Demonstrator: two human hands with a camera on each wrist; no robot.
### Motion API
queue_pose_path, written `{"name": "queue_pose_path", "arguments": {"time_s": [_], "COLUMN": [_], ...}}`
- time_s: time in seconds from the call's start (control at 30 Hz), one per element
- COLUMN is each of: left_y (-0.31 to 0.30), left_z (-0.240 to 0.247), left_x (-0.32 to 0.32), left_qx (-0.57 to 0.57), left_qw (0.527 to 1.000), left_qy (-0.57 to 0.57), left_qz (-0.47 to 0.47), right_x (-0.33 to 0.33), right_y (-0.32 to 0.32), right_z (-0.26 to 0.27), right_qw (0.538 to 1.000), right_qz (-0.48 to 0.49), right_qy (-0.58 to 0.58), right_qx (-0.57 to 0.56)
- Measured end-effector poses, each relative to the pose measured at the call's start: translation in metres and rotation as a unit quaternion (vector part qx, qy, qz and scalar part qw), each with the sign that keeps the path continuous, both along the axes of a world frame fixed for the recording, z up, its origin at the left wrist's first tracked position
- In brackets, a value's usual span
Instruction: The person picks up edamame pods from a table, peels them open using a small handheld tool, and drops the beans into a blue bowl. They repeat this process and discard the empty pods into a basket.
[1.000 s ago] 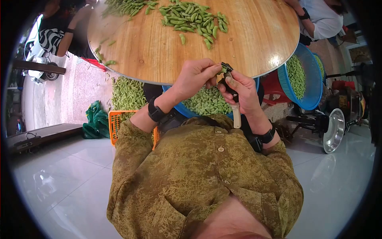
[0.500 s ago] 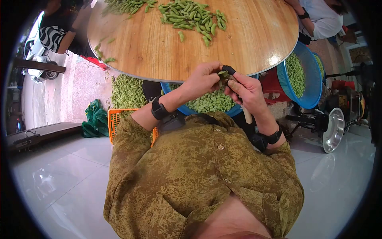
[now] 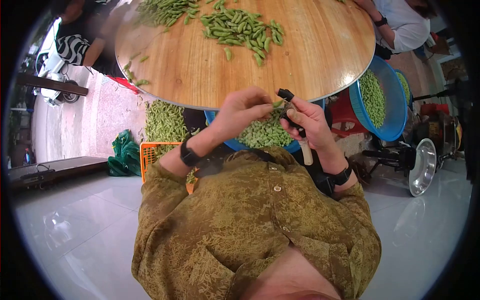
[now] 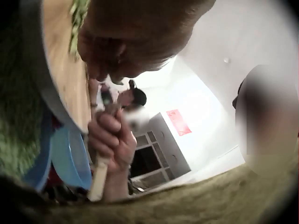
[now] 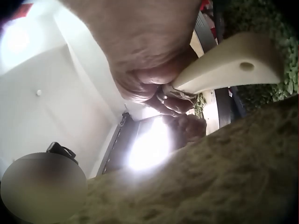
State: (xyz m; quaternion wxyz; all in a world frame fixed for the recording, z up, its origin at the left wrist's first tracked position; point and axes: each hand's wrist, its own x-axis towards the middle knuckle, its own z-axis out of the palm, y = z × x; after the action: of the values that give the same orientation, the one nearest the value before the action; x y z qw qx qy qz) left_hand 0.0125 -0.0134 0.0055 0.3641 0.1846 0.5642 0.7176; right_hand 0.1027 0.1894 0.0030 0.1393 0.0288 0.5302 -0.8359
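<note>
Over the near edge of the round wooden table, the left hand [image 3: 243, 111] pinches a green pod [image 3: 277, 104] between thumb and fingers. Close beside it the right hand [image 3: 310, 122] grips a tool by its pale handle [image 3: 306, 152], which points down toward the body; black coverings show on some of its fingers. In the right wrist view the handle [image 5: 229, 65] has a hole near its end. The left wrist view shows the right hand [image 4: 112, 135] curled round the handle. The tool's working end is mostly hidden by the fingers.
Pods [image 3: 237, 29] lie heaped on the table [image 3: 190, 65]. Below the hands a blue basin holds shelled beans [image 3: 265, 132]. Another blue basin [image 3: 395, 100] is at the right, an orange basket [image 3: 149, 155] at the left. People sit at both sides.
The two hands have come slightly apart from their closer position half a second ago, and the right hand has turned so that more of the handle shows. The table view has shifted slightly.
</note>
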Motion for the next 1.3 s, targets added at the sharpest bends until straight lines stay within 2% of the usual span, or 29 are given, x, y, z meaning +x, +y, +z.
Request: {"name": "queue_pose_path", "arguments": {"time_s": [0.03, 0.07, 0.1, 0.13, 0.27, 0.33, 0.47, 0.53, 0.57, 0.63, 0.67, 0.7, 0.73, 0.77, 0.83, 0.87, 0.93, 1.03, 1.17, 1.3], "left_y": [-0.013, -0.026, -0.042, -0.054, -0.064, -0.045, -0.016, -0.011, -0.012, -0.011, -0.009, -0.007, -0.006, -0.004, -0.001, -0.001, -0.003, 0.001, 0.009, 0.012], "left_z": [0.005, 0.009, 0.013, 0.016, 0.007, -0.002, -0.022, -0.030, -0.034, -0.028, -0.026, -0.019, -0.014, -0.010, -0.004, -0.006, -0.011, -0.007, -0.007, -0.008], "left_x": [-0.008, -0.015, -0.030, -0.048, -0.096, -0.109, -0.121, -0.127, -0.128, -0.123, -0.118, -0.107, -0.094, -0.083, -0.067, -0.066, -0.059, -0.052, -0.044, -0.040], "left_qx": [-0.094, -0.184, -0.271, -0.348, -0.392, -0.432, -0.450, -0.391, -0.391, -0.343, -0.342, -0.269, -0.190, -0.190, -0.101, -0.101, -0.057, -0.026, 0.004, -0.025], "left_qw": [0.979, 0.918, 0.825, 0.701, 0.677, 0.729, 0.700, 0.743, 0.743, 0.790, 0.790, 0.882, 0.950, 0.950, 0.994, 0.994, 0.997, 0.995, 0.996, 0.997], "left_qy": [0.175, 0.341, 0.482, 0.606, 0.603, 0.514, 0.536, 0.518, 0.519, 0.488, 0.490, 0.370, 0.236, 0.235, 0.023, 0.021, -0.056, -0.091, -0.070, -0.021], "left_qz": [0.044, 0.088, 0.116, 0.140, 0.155, 0.132, 0.145, 0.163, 0.163, 0.141, 0.138, 0.110, 0.079, 0.074, 0.042, 0.039, 0.022, 0.037, 0.058, 0.075], "right_x": [-0.004, -0.008, -0.013, -0.017, -0.034, -0.044, -0.049, -0.049, -0.049, -0.049, -0.051, -0.052, -0.051, -0.052, -0.053, -0.053, -0.049, -0.045, -0.042, -0.040], "right_y": [0.000, 0.001, 0.002, 0.002, -0.005, -0.013, -0.015, -0.015, -0.015, -0.014, -0.015, -0.016, -0.018, -0.020, -0.022, -0.021, -0.023, -0.024, -0.024, -0.020], "right_z": [-0.004, -0.008, -0.014, -0.014, -0.017, -0.022, -0.031, -0.031, -0.031, -0.031, -0.031, -0.031, -0.031, -0.029, -0.028, -0.027, -0.022, -0.018, -0.018, -0.020], "right_qw": [1.000, 1.000, 0.999, 0.999, 0.997, 0.995, 0.997, 0.997, 0.997, 0.997, 0.997, 0.997, 0.996, 0.995, 0.994, 0.994, 0.987, 0.985, 0.985, 0.987], "right_qz": [-0.015, -0.031, -0.042, -0.041, -0.067, -0.091, -0.080, -0.083, -0.079, -0.079, -0.073, -0.069, -0.074, -0.066, -0.047, -0.050, -0.012, -0.006, -0.006, -0.008], "right_qy": [0.002, 0.005, 0.005, 0.009, 0.014, 0.004, 0.015, 0.009, 0.006, 0.003, 0.001, -0.002, -0.005, -0.008, -0.006, -0.009, -0.004, -0.007, -0.003, -0.003], "right_qx": [0.001, 0.002, -0.004, -0.006, -0.026, -0.033, -0.012, -0.003, -0.003, -0.004, -0.025, -0.047, -0.048, -0.074, -0.098, -0.098, -0.162, -0.171, -0.174, -0.163]}}
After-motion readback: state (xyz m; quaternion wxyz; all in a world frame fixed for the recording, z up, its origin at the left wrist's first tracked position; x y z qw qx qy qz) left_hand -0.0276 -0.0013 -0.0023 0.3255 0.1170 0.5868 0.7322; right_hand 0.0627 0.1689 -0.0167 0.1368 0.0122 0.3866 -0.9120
